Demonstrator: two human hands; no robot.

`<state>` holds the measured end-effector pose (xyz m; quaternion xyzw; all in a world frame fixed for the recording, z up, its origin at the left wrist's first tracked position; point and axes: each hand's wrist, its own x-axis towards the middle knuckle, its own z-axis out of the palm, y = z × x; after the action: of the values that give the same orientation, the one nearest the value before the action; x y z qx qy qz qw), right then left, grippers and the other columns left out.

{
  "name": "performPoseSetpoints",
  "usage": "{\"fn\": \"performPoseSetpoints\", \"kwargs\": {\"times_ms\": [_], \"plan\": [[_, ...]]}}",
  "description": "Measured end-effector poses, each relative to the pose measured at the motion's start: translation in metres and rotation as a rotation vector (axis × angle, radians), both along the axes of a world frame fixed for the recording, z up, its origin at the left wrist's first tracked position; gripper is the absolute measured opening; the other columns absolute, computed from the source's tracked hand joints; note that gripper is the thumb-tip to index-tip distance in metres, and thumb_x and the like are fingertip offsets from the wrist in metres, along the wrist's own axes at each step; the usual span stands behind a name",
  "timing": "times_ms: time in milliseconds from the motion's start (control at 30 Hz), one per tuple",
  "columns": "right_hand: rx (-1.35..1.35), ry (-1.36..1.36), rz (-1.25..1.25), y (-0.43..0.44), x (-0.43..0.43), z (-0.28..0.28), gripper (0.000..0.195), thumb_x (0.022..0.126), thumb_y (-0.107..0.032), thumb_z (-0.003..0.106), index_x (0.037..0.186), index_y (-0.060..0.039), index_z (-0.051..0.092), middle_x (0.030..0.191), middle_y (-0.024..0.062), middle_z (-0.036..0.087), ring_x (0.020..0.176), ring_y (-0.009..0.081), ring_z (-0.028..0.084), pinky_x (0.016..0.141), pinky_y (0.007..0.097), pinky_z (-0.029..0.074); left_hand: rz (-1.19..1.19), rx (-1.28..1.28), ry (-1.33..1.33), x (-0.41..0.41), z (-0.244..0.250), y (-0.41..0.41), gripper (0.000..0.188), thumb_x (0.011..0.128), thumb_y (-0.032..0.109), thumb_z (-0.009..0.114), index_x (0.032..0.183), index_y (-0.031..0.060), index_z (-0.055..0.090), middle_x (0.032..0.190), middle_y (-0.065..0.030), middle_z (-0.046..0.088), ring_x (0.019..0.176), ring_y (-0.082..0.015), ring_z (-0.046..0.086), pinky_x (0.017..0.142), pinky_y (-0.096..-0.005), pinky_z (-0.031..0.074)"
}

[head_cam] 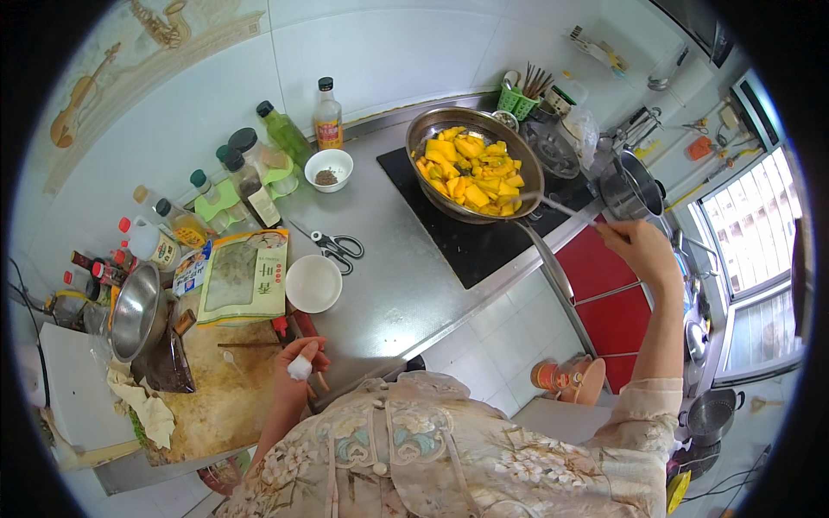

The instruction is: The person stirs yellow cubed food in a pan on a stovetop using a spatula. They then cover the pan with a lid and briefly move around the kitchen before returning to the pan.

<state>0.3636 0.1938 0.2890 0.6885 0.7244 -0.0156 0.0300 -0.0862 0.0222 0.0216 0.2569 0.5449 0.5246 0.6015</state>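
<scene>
My right hand [641, 249] grips the handle end of a motion-blurred cooking spatula [560, 206] whose far end reaches into a metal frying pan [414, 171]. Chunks of orange-yellow pumpkin [476, 194], some with greenish edges, lie in the pan. The pan stands on a black glass cooktop [447, 243], its long handle pointing toward my side. My left hand [304, 359] hovers by the right edge of the wooden cutting board [220, 382], fingers loosely bent and apart, nothing seen in them. White wrapping [300, 368] covers part of its thumb.
Kitchen scissors [333, 246], an empty white bowl [314, 283] and a bowl with dark grains [329, 170] stand on the steel counter. A bay leaf bag [243, 278], a steel bowl [139, 312] and several bottles crowd the left. A steel pot [631, 188] stands right of the cooktop.
</scene>
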Motion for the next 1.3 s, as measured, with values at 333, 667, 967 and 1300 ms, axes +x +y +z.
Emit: {"fn": "performPoseSetpoints", "kwargs": {"times_ms": [333,667,967,1300], "plan": [[0.177,0.292,-0.095,0.037,-0.027,-0.119,0.031,0.091,-0.034,0.058,0.112,-0.0134,0.067,0.093,0.0184,0.068,0.088,0.0369,0.065,0.075,0.0451,0.051,-0.063,0.015,0.075,0.010,0.011,-0.003,0.025,0.095,0.025,0.058,0.105,0.0025,0.066,0.076,-0.0028,0.064,0.068,-0.0108,0.060,0.064,-0.0242,0.048],[0.212,0.063,-0.061,0.113,-0.046,-0.171,0.028,0.090,-0.033,0.056,0.103,-0.0103,0.068,0.091,0.0188,0.068,0.087,0.0374,0.065,0.077,0.0475,0.051,-0.044,-0.162,0.094,0.013,0.010,-0.015,0.026,0.094,0.028,0.060,0.105,0.0045,0.067,0.074,-0.0035,0.065,0.064,-0.0101,0.059,0.054,-0.0230,0.044],[0.081,-0.046,-0.010,0.006,0.002,-0.019,0.030,0.091,-0.040,0.057,0.101,-0.0164,0.072,0.083,0.0149,0.069,0.079,0.0352,0.066,0.070,0.0443,0.051,0.013,-0.096,0.024,0.009,0.001,-0.014,0.026,0.094,0.027,0.062,0.104,0.0029,0.067,0.074,-0.0040,0.065,0.066,-0.0104,0.060,0.061,-0.0232,0.048],[0.253,0.027,-0.062,0.032,0.000,-0.110,0.030,0.091,-0.036,0.057,0.109,-0.0143,0.067,0.086,0.0171,0.068,0.082,0.0362,0.066,0.071,0.0456,0.052,-0.072,-0.055,0.049,0.012,0.005,-0.002,0.026,0.094,0.026,0.061,0.105,0.0027,0.067,0.075,-0.0039,0.065,0.067,-0.0101,0.060,0.060,-0.0249,0.049]]}}
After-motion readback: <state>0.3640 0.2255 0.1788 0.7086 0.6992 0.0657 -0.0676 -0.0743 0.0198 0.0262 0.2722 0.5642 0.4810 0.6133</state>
